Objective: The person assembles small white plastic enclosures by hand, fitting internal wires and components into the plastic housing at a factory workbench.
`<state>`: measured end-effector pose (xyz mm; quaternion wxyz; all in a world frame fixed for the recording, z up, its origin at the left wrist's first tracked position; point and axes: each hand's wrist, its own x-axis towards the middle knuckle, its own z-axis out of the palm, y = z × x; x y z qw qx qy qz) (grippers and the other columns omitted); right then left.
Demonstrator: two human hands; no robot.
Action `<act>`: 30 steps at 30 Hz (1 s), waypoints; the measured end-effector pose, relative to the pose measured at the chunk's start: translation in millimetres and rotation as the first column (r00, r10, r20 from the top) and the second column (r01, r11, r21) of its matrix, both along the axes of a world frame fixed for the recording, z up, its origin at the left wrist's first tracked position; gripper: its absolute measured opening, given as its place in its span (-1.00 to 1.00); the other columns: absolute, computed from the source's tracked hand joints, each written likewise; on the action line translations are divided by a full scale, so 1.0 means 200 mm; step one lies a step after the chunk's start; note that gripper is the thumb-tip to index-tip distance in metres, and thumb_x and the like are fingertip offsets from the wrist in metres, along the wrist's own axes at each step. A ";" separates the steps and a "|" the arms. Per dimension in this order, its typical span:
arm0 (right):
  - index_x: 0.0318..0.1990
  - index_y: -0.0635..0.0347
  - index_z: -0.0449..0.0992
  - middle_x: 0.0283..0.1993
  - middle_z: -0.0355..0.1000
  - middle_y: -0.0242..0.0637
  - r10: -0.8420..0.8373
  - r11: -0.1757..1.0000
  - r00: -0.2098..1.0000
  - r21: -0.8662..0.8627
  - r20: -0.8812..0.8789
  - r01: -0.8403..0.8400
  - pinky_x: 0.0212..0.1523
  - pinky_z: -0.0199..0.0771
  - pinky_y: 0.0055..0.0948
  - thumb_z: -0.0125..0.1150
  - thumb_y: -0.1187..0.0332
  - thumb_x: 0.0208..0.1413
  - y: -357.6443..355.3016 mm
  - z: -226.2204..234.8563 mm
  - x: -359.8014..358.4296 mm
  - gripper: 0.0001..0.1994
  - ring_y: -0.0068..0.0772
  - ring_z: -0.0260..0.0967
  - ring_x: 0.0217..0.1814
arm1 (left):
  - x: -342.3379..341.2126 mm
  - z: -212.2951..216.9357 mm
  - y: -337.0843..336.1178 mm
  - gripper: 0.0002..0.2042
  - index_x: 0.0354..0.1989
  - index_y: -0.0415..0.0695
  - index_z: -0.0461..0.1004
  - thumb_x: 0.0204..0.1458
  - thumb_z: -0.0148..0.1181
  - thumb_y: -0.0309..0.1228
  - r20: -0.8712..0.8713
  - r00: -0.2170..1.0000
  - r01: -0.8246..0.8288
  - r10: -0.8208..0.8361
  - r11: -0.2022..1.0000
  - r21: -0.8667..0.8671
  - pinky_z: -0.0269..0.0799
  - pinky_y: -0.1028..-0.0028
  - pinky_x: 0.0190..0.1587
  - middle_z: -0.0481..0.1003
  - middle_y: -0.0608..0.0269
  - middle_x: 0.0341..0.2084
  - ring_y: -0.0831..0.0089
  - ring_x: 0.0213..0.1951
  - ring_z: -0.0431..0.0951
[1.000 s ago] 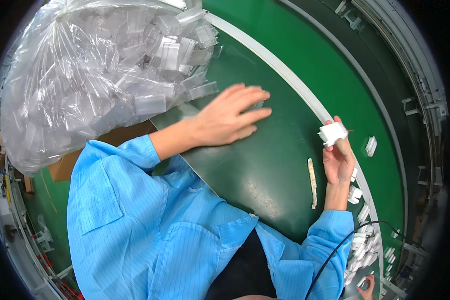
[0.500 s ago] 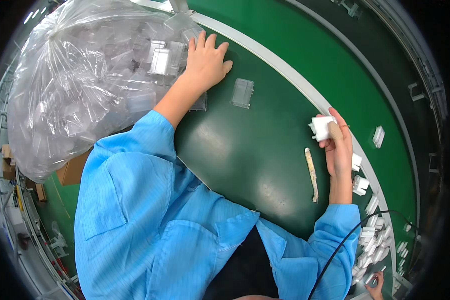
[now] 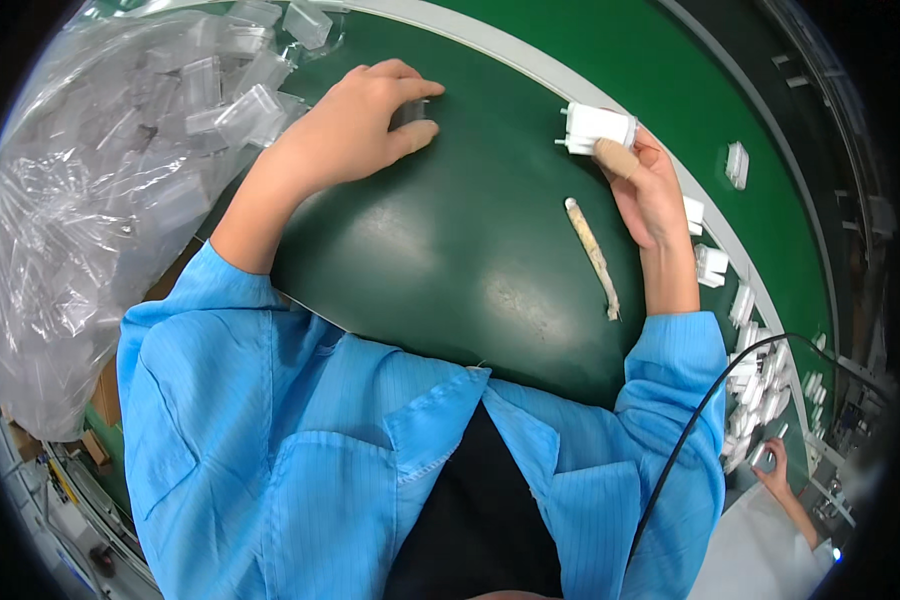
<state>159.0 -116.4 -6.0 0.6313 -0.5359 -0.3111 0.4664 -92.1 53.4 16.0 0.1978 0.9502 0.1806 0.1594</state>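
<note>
My right hand [image 3: 650, 195] holds a white plastic plug housing [image 3: 592, 127] above the green table; two short prongs stick out of its left side. A tan covering wraps the thumb pressed on it. Over to the left, my left hand [image 3: 355, 125] curls its thumb and fingers round a small clear plastic cover [image 3: 419, 111], which is mostly hidden behind them. A large clear bag [image 3: 60, 250] full of similar clear covers [image 3: 255, 115] lies beside my left forearm. Below the plug housing, a thin beige stick-like piece [image 3: 593, 258] rests on the table.
Several white housings [image 3: 755, 390] are piled beyond my right sleeve, with a black cable [image 3: 685, 455] arching across. A pale rail [image 3: 490, 45] edges the green table [image 3: 420, 260]. Past it, one white part [image 3: 737, 165] sits on a green surface. Another person's hand [image 3: 773, 468] works at lower right.
My left hand has come away from the bag's edge and closed round the clear cover that lay loose on the table. My right hand still holds the plug housing. The whole view has shifted.
</note>
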 end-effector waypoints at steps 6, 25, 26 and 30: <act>0.02 0.28 0.31 -0.15 0.42 -0.17 -0.034 0.999 0.981 0.033 -0.190 0.041 -0.26 0.43 -0.57 0.11 0.46 0.08 0.00 0.10 0.01 -0.67 -0.47 0.40 -0.19 | 0.27 -0.10 -0.14 -0.67 -0.14 -0.15 0.49 -0.05 0.23 -0.23 0.179 0.984 0.017 0.014 0.985 -0.172 0.38 0.37 -0.10 0.33 0.01 -0.21 0.16 -0.18 0.42; -0.12 0.27 0.42 -0.32 0.43 -0.37 -0.041 0.999 0.925 0.012 0.378 0.039 -0.52 0.25 -0.69 0.22 0.39 0.01 0.00 0.27 -0.04 -0.73 -0.68 0.30 -0.43 | 0.30 -0.01 -0.10 -0.62 0.06 -0.10 0.38 0.06 0.12 -0.31 0.218 0.956 0.260 -0.196 0.910 -0.323 0.41 0.43 -0.16 0.42 0.16 -0.16 0.40 -0.18 0.47; -0.11 0.29 0.45 -0.27 0.46 -0.36 -0.038 0.999 0.914 -0.003 0.403 0.042 -0.51 0.26 -0.72 0.25 0.45 -0.04 0.01 0.26 -0.04 -0.70 -0.71 0.32 -0.37 | 0.30 -0.02 -0.11 -0.62 0.06 -0.10 0.38 0.06 0.12 -0.31 0.218 0.954 0.269 -0.204 0.907 -0.325 0.41 0.43 -0.16 0.42 0.16 -0.16 0.40 -0.18 0.47; -0.14 0.25 0.47 -0.21 0.45 -0.39 0.114 0.993 0.939 -0.046 0.324 -0.105 -0.48 0.29 -0.71 0.25 0.44 -0.06 0.00 0.21 -0.01 -0.72 -0.70 0.35 -0.31 | 0.32 -0.01 -0.18 -0.61 0.03 -0.21 0.38 0.10 0.08 -0.23 0.238 0.962 0.264 -0.137 0.701 -0.663 0.45 0.47 -0.28 0.49 0.12 -0.25 0.44 -0.33 0.52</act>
